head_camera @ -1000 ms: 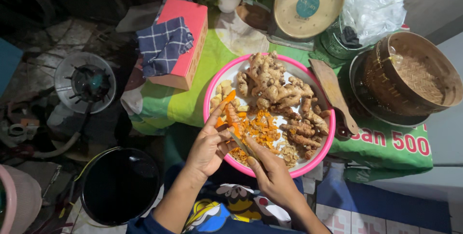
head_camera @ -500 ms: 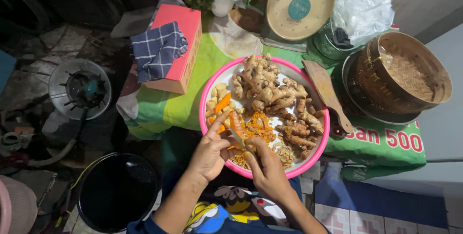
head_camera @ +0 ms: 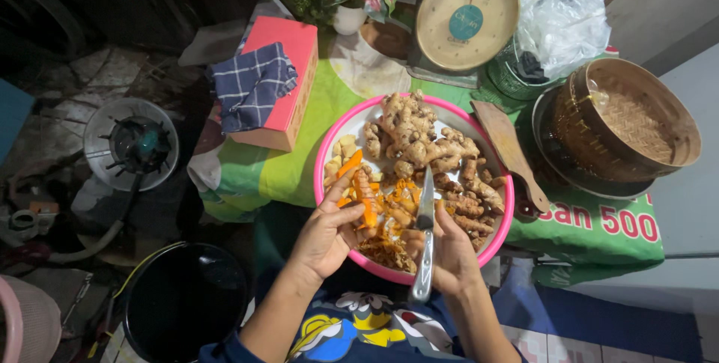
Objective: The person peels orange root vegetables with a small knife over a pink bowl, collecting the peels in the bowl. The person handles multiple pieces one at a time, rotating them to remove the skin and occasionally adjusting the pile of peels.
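- The left hand (head_camera: 326, 232) pinches an orange turmeric root (head_camera: 365, 197) over the near side of the pink-rimmed basin (head_camera: 323, 155).
- The right hand (head_camera: 449, 254) is closed around a knife (head_camera: 425, 239), blade pointing away over the peelings, just beside the root.
- Pale ginger pieces (head_camera: 416, 135) fill the basin's far half.
- The basin's near rim overhangs the tabletop (head_camera: 269, 172) edge; a black bucket (head_camera: 183, 299) stands below left.
- A pink box (head_camera: 293, 71) under a checked cloth (head_camera: 251, 82) lies left; a round scale (head_camera: 466, 17) behind; a wooden spatula (head_camera: 513, 155) and bamboo steamer (head_camera: 625, 120) right.
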